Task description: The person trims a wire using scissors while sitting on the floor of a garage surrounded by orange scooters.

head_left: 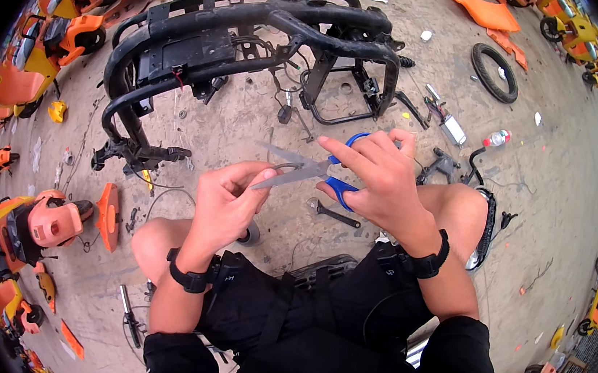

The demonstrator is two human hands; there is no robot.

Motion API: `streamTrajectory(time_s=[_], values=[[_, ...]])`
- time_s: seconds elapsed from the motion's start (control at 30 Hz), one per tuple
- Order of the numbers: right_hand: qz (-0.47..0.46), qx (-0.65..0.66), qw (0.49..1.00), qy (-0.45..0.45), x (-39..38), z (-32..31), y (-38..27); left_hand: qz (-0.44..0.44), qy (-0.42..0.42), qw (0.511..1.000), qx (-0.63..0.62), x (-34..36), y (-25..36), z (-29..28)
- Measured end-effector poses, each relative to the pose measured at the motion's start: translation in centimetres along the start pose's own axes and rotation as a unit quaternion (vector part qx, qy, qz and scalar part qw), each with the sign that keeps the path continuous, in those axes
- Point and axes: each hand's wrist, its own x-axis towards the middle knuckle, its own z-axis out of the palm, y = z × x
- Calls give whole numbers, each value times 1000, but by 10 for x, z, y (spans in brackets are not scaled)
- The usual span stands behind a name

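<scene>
My right hand (381, 180) has its thumb and fingers in the blue handles of a pair of scissors (305, 173). The blades are spread apart and point to the left. Between thumb and fingers, my left hand (227, 199) pinches a short piece of dark cable (287, 165). That cable bends over into the gap between the blades, close to their pivot. The lower blade's tip lies by my left thumb; whether it touches is unclear. Beyond both hands a black tubular vehicle frame (280, 18) rests on the floor, with loose wires hanging off it.
A wrench (336, 214) lies on the floor below the scissors. To the right are a silver box with wires (453, 130), a plastic bottle (497, 138) and a black tyre (494, 73). An orange panel (107, 216) stands left, near orange and yellow scooters (55, 219).
</scene>
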Motion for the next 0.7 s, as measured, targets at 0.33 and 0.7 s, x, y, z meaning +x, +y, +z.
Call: streamTrajectory(time_s=[0.33,0.7], values=[[8,-5,1000,14,-3,4,0,10,13,998,59,-2,-2,-1],[73,22,996,39,-6,15,-10,12,33,998,46,-5,6,4]])
